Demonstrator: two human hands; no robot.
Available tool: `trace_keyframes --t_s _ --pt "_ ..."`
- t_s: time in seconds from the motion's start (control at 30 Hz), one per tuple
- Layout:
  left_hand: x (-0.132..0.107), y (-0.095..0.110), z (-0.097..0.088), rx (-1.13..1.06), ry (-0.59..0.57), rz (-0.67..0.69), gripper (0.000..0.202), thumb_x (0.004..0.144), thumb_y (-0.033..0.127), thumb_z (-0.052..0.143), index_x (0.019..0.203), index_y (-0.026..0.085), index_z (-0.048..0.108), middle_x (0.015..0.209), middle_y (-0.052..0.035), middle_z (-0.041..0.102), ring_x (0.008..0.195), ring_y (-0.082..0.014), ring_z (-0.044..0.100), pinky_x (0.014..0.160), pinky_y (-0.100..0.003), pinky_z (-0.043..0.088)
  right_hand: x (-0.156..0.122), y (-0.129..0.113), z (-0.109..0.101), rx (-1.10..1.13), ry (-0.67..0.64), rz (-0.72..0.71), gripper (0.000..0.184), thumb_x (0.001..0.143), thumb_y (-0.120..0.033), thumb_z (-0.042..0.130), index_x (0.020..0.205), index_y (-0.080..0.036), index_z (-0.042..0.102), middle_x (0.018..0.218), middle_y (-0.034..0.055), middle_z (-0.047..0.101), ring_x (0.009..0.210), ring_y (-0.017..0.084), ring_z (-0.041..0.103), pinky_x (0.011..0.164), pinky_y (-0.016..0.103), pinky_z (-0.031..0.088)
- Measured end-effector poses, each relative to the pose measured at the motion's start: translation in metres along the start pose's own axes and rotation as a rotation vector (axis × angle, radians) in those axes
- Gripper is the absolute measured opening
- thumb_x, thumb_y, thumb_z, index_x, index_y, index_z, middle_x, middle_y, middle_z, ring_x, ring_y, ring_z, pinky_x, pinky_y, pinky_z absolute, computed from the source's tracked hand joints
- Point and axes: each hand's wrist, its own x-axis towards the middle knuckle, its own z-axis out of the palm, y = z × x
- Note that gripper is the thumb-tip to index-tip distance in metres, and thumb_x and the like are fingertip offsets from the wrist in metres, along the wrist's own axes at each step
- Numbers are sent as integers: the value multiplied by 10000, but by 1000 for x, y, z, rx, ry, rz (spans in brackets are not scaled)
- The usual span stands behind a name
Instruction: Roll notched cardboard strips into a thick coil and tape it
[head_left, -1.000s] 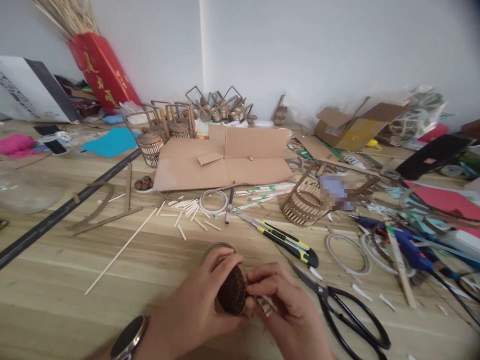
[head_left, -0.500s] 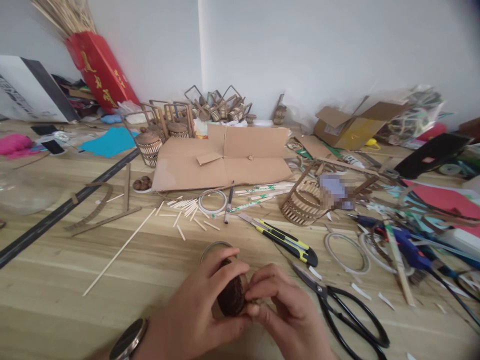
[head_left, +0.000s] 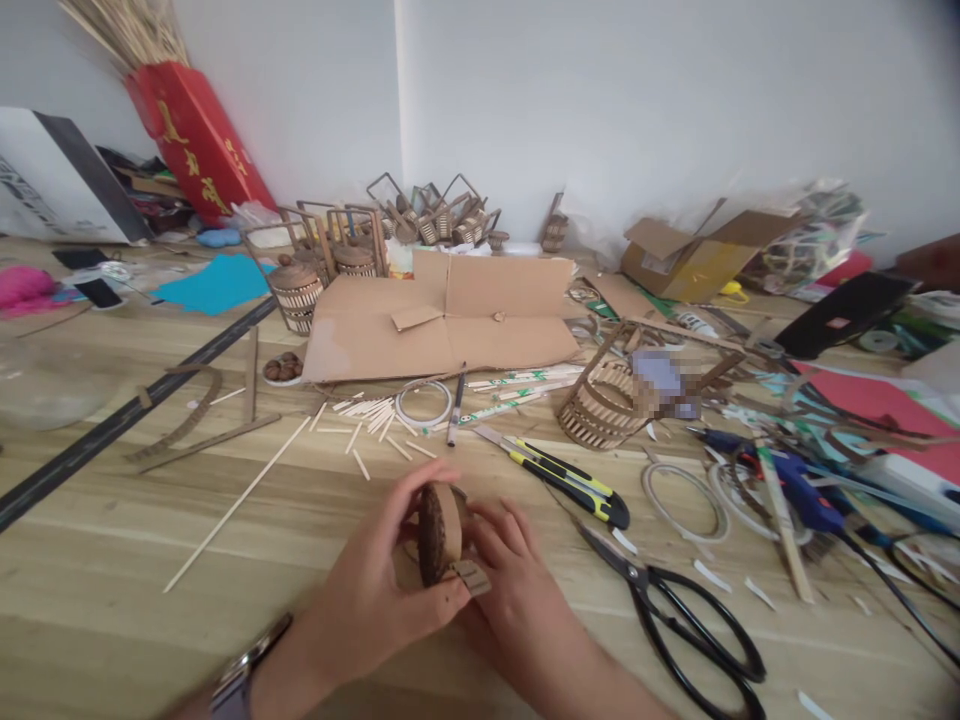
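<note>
A small round dark-brown disc with a lighter strip around its rim [head_left: 448, 528] is held on edge between my hands. My left hand [head_left: 367, 590] is closed on it, thumb below and fingers over the top. My right hand [head_left: 514, 575] presses its curled fingers against the disc's right side; its fingertips are partly hidden. A short tab of brown strip [head_left: 472, 577] sticks out by my left thumb. To the right lie a yellow-and-black utility knife [head_left: 574, 485] and black-handled scissors [head_left: 675, 610].
Short pale sticks [head_left: 371, 415], a tape ring [head_left: 424, 403] and a pen [head_left: 457, 405] lie ahead of my hands. Behind them stands a folded cardboard sheet [head_left: 375, 335]. A slatted basket [head_left: 600, 405] and a blue glue gun [head_left: 806, 490] are at the right; lidded baskets [head_left: 296, 290] stand back left.
The disc has been turned so its rim strip and tab now show. My right hand has rotated, with its back now upward, and both hands have shifted slightly left.
</note>
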Motion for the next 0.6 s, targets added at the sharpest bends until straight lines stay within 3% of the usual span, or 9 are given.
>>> trace_keyframes --t_s 0.17,0.3,0.4,0.6 --pt "-1 4 -3 -18 -93 9 664 731 275 781 1325 278 482 1334 -82 565 1148 -285 591 975 -381 499 1 4 -8 33 21 13 201 909 -130 533 1045 -242 630 1148 66 698 1235 298 526 1103 619 317" --pt "-1 8 -9 87 -212 111 719 631 373 863 1274 284 553 1487 -101 444 1317 -374 470 1062 -461 431 2 16 -28 -8 139 -3 256 904 -39 451 971 -229 609 1161 96 668 1219 276 529 1036 556 426" --pt "1 11 -10 278 -306 86 740 564 399 898 1232 268 608 1534 -122 399 1356 -412 426 1091 -503 396 0 27 -38 -30 192 5 235 911 -48 459 956 -229 603 1189 112 641 1235 275 516 994 508 478" --pt "4 10 -6 398 -411 120 705 610 389 849 1258 222 628 1384 -133 585 1235 -366 574 1045 -439 473 -2 36 -45 -39 198 -35 187 920 -80 497 976 -228 597 1221 112 636 1250 278 507 1008 493 466"
